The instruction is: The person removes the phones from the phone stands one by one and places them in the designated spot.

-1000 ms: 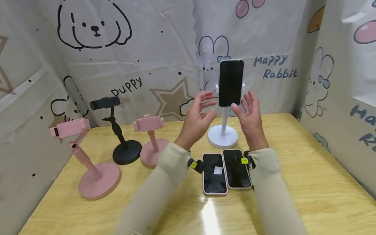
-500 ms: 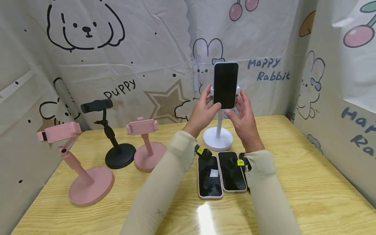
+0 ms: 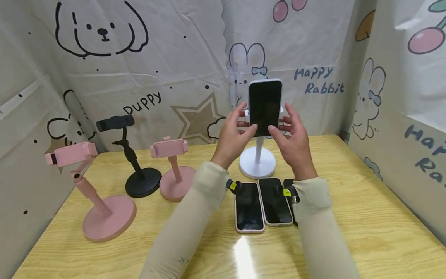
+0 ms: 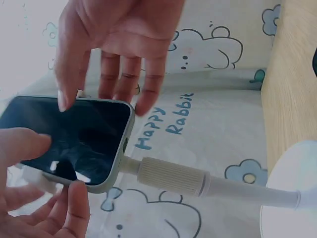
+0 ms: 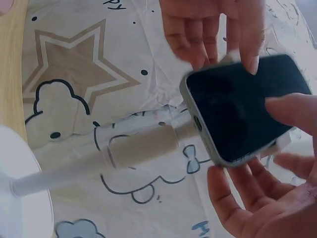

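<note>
A black-screened smartphone (image 3: 265, 100) with a pale case stands upright in the clamp of a white phone stand (image 3: 248, 166). My left hand (image 3: 231, 139) holds its left side, thumb over the lower screen and fingers round the edge by the clamp. On the opposite side my right hand (image 3: 295, 143) grips the phone the same way. Both thumbs lie on the glass in the left wrist view, where the phone (image 4: 94, 134) and the ribbed stand pole (image 4: 171, 174) show. From the right wrist, the phone's (image 5: 237, 109) bottom edge with its port is visible.
Two phones, one pink-edged (image 3: 249, 209) and one pale-edged (image 3: 277, 203), lie in front of the stand; another dark phone (image 3: 289, 185) is partly hidden by the right wrist. Leftward stand a pink holder (image 3: 109, 219), a black holder (image 3: 143, 184) and a smaller pink holder (image 3: 177, 186).
Both hands have closed in from beside the phone onto its lower sides. The phone's top has tipped toward me, and it sits lower in view. The head view has shifted slightly.
</note>
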A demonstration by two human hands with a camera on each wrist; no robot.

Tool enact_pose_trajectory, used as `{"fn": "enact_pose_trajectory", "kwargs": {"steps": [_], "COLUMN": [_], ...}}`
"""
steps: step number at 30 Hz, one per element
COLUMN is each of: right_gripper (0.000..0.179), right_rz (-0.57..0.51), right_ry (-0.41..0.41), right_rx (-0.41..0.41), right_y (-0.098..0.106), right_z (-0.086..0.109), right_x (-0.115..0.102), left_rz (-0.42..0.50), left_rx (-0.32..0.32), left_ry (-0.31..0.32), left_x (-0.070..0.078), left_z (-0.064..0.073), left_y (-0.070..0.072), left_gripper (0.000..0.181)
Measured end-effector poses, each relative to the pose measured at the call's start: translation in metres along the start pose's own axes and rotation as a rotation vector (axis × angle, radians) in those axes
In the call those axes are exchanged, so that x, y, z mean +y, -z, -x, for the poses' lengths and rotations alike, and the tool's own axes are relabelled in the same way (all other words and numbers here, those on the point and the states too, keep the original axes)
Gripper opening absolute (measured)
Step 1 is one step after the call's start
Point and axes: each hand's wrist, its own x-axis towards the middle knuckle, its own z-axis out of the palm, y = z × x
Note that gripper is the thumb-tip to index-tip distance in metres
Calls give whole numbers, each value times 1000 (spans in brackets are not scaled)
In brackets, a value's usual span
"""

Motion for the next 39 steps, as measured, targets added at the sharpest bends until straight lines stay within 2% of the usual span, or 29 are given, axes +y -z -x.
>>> {"fn": "enact_pose_trajectory", "kwargs": {"steps": [3, 7, 14, 20, 25, 29, 34, 39], "right_gripper": [60, 49, 45, 46, 49, 50, 47, 47], "right_rz": [56, 78, 46, -8, -78, -135, -206, -174], "right_ry": [45, 111, 200, 268, 323, 334, 310, 284], "right_rx": [-31, -80, -110, -136, -181, -235, -337, -421], "right_y": [-2, -4, -5, -2, 2, 3, 2, -3], "right_z": [2, 4, 8, 16, 26, 33, 41, 47], "right_x": [-3, -6, -12, -35, -60, -75, -88, -96], "left_rz": [-53, -58, -66, -124, -119, -120, -127, -139], "left_rx": [2, 13, 39, 53, 42, 28, 3, -34], "left_ry": [-19, -79, -221, -357, -430, -439, -408, -342], "left_x": [0, -3, -4, 18, 41, 54, 65, 72], "left_z": [7, 15, 25, 37, 51, 63, 79, 94], "left_y": [4, 11, 23, 41, 58, 70, 85, 100], "left_gripper": [54, 40, 39, 36, 36, 37, 33, 33]}}
